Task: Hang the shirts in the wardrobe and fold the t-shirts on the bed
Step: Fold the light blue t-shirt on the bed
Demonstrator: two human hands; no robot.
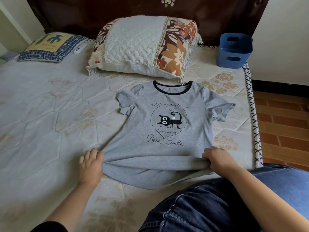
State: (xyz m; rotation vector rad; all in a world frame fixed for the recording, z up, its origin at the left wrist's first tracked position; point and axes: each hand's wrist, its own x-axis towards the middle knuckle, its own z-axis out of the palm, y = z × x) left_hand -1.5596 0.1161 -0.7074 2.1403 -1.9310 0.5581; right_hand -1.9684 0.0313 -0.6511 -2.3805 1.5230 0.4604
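1. Gripping the hem from both ends, low in the middle of the frame: left hand curled round the near-left corner, right hand curled round the near-right corner. Fingertips tucked under the cloth, so hidden.
2. Stretched between them, a grey t-shirt with a cat print, spread face up on the bed. Collar toward the big pillow at upper centre, sleeves out to either side.
3. Judged as early in this fold: laid flat, lower edge raised into a ridge, no sleeve or body fold yet made.
4. No folded pile anywhere in view, no shirts, no hangers, no wardrobe — so no judging the hanging part from here.
5. Lower right: dark denim with a paler blue mass beside it, cut off by the frame edge. Cannot tell whether worn trousers or laundry waiting.
6. Upper right: blue basket near the headboard, inside not visible. Upper left: small cushion, with a small white object beside it — too small to name.
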